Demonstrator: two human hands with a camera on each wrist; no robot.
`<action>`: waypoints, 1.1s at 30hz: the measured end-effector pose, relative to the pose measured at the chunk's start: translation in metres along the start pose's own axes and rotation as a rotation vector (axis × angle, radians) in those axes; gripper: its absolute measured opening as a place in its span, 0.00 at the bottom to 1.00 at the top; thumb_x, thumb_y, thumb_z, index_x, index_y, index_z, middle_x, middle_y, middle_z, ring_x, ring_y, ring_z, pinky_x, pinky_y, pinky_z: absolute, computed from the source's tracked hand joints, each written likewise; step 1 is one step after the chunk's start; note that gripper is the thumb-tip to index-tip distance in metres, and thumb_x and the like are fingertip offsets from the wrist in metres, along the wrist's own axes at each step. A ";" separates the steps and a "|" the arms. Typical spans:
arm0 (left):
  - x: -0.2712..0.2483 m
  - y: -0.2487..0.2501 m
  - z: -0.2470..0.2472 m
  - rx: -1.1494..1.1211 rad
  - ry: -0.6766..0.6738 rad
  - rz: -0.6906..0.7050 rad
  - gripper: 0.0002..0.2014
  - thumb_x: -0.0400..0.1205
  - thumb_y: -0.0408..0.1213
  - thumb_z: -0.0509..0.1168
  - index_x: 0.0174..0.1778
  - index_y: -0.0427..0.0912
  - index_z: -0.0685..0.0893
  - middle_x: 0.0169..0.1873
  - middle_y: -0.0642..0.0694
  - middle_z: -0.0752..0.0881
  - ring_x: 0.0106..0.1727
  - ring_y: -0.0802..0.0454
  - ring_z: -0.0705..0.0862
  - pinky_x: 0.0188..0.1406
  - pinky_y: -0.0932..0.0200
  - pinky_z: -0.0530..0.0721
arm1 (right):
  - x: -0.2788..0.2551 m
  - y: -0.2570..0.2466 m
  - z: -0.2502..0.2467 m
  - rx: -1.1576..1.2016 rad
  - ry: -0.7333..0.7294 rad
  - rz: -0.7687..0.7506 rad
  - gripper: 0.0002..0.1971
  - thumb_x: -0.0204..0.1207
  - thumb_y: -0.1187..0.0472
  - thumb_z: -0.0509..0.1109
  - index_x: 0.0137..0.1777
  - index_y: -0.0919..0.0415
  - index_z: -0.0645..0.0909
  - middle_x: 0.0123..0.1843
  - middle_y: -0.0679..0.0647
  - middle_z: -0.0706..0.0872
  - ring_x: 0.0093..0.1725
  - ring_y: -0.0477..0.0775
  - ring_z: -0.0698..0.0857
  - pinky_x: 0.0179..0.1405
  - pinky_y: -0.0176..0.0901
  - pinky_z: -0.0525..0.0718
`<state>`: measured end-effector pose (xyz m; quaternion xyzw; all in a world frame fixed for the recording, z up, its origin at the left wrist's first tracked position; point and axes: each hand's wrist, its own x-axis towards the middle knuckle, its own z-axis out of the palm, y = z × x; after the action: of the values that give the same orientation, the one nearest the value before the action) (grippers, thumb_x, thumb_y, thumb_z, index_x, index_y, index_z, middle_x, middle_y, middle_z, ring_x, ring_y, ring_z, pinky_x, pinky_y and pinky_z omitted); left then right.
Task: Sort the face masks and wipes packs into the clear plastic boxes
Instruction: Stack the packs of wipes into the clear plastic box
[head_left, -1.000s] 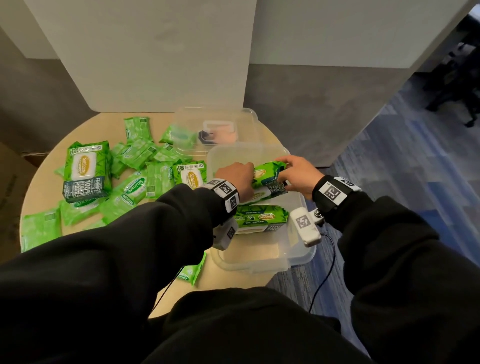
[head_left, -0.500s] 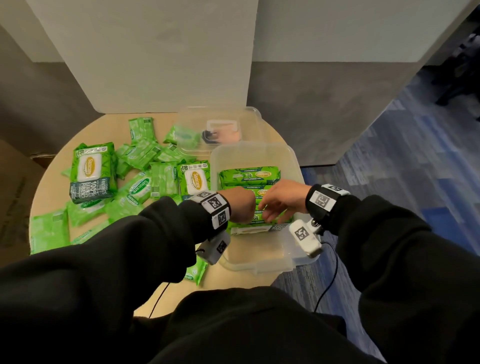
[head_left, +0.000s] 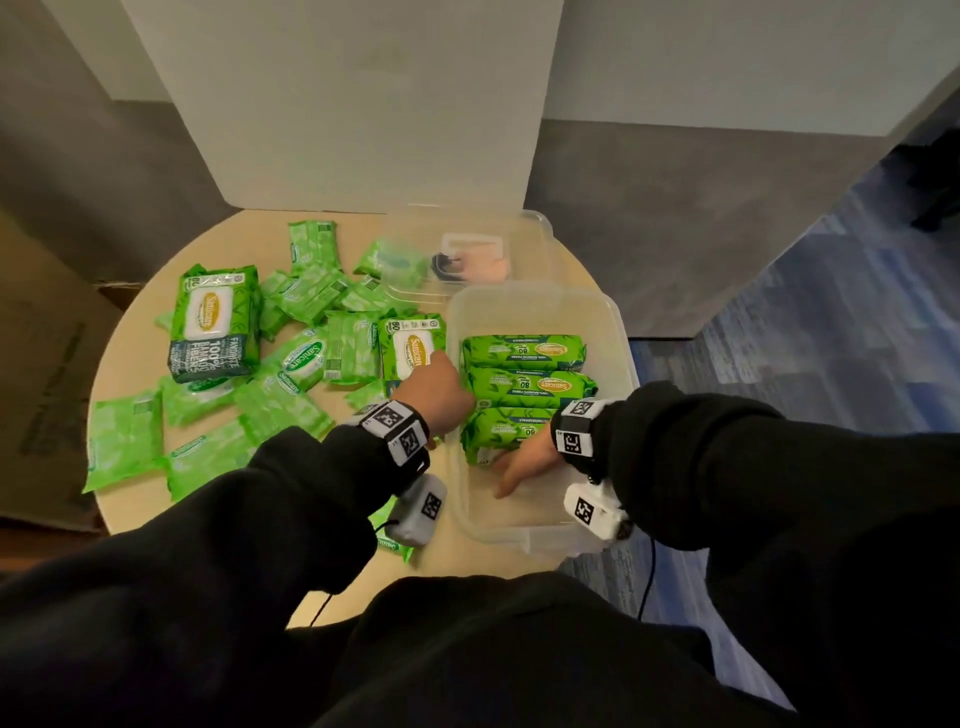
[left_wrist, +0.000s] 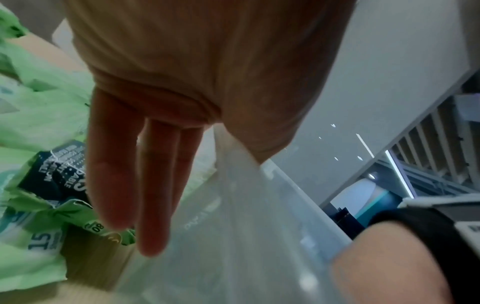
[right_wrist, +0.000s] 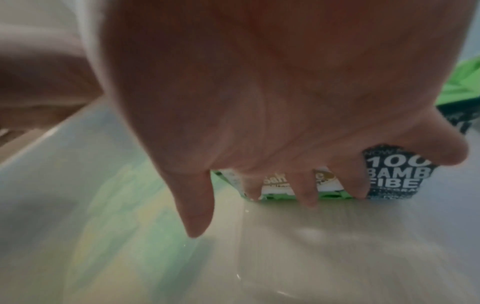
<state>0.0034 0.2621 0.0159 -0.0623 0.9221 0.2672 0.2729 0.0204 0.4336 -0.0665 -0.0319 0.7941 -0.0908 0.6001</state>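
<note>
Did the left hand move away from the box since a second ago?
Yes. The left hand left the near clear box and went leftward to the big wipes pack beside it.

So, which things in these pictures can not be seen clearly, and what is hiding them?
- Head view: the left hand covers the near end of the large wipes pack, so any contact cannot be told.
- Head view: the contents of the far clear box are too small to name.
- Right wrist view: the right hand hides most of the nearest boxed pack.
- Left wrist view: packs blurred.

Overhead head view; close wrist views
</note>
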 end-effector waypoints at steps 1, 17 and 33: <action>-0.003 0.001 0.001 -0.035 -0.010 0.003 0.24 0.84 0.38 0.65 0.72 0.35 0.65 0.57 0.36 0.80 0.44 0.35 0.88 0.25 0.46 0.90 | -0.003 -0.003 -0.001 -0.046 0.016 -0.007 0.57 0.58 0.26 0.75 0.86 0.51 0.67 0.85 0.53 0.70 0.82 0.58 0.70 0.83 0.57 0.67; -0.008 0.000 -0.010 0.001 -0.132 0.071 0.17 0.84 0.34 0.64 0.64 0.35 0.67 0.52 0.36 0.80 0.35 0.36 0.90 0.29 0.41 0.93 | 0.002 -0.008 -0.011 -0.224 0.135 -0.051 0.27 0.88 0.50 0.64 0.84 0.57 0.71 0.85 0.58 0.71 0.82 0.61 0.70 0.83 0.52 0.65; 0.007 -0.128 -0.064 -0.437 0.079 0.123 0.18 0.82 0.55 0.74 0.62 0.49 0.85 0.51 0.46 0.93 0.45 0.49 0.93 0.45 0.47 0.91 | -0.121 -0.104 -0.099 -0.079 0.171 -0.082 0.15 0.85 0.56 0.64 0.52 0.68 0.87 0.35 0.62 0.90 0.26 0.58 0.86 0.28 0.44 0.85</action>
<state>0.0011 0.1201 -0.0014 -0.0739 0.8543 0.4741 0.1996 -0.0465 0.3611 0.0935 -0.0803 0.8433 -0.0862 0.5243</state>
